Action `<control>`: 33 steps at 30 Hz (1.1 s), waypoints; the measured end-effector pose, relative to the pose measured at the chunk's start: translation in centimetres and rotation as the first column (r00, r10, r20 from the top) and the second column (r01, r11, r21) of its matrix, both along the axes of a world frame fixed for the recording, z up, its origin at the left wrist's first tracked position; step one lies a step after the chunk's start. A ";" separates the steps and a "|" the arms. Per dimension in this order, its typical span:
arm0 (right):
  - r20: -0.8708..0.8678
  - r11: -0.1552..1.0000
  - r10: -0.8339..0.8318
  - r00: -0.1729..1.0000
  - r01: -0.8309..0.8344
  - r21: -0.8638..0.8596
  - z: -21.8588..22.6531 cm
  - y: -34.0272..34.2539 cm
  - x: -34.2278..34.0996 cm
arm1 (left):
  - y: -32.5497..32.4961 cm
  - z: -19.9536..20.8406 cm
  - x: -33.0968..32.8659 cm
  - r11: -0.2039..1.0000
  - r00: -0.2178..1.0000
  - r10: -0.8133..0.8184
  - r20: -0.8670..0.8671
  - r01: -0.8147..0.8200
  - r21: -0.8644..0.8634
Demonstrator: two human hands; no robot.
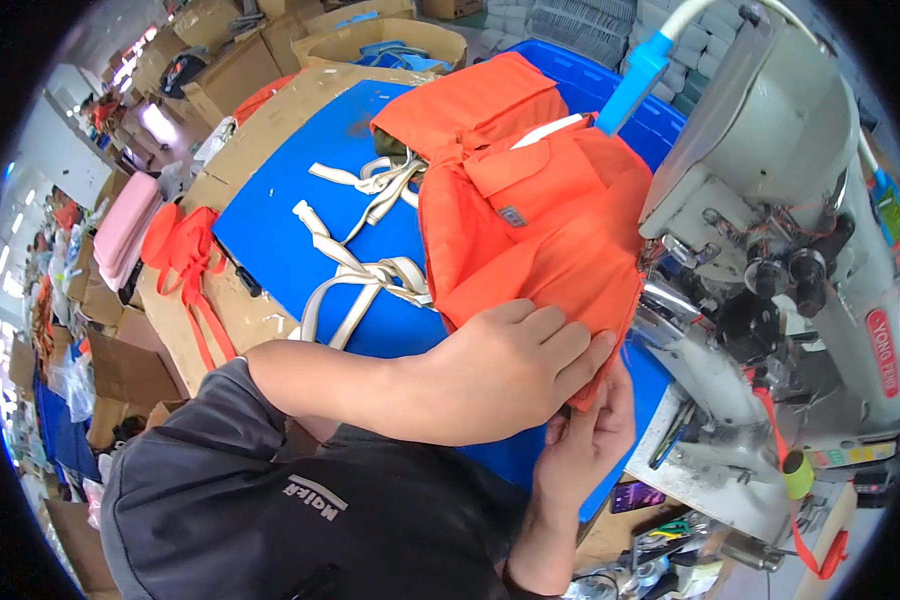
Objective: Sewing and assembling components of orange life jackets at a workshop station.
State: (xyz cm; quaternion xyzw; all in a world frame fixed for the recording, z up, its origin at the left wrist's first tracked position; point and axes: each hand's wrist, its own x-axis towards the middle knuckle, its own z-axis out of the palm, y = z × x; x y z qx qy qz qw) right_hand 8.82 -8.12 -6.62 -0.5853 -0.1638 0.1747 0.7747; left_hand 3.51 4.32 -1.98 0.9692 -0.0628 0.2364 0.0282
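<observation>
A bright orange life vest (560, 270) with a flap pocket lies across the blue work surface (280, 240), its right edge up against an industrial sewing machine (760, 170). Off-white straps (370, 275) with loose ends trail from its left side. My left hand (525, 365) is closed over the near part of the vest, fingers curled on the fabric. Just below and to the right, my right hand (595, 425) pinches the vest's near corner, thumb and fingers together. The vest's edge at the needle area is partly hidden by the machine.
Orange webbing (190, 265) lies on the cardboard at left, near a pink padded item (127, 228). A blue bin (570, 68) stands behind the vest. Scissors with green handles (670, 530) and a phone (637, 496) sit below the machine. An orange strap (785, 460) hangs at right.
</observation>
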 end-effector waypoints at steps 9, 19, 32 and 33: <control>-0.047 0.995 -0.019 0.999 0.024 0.094 -0.9 0.9 0.4 | 1.4 -0.9 0.7 0.996 0.996 -0.086 -0.001 0.086 0.018; -0.068 0.994 -0.050 0.996 0.056 0.093 -1.1 1.4 2.1 | 2.3 -1.2 2.1 0.988 0.988 -0.153 0.007 0.153 0.032; -0.026 0.998 0.003 1.000 -0.001 0.063 -1.4 2.0 4.0 | 3.5 -1.8 3.9 0.988 0.987 -0.157 0.032 0.157 0.017; -0.027 0.998 0.002 1.000 -0.001 0.064 -1.4 2.1 4.0 | 3.5 -1.9 3.9 0.986 0.985 -0.167 0.041 0.167 0.015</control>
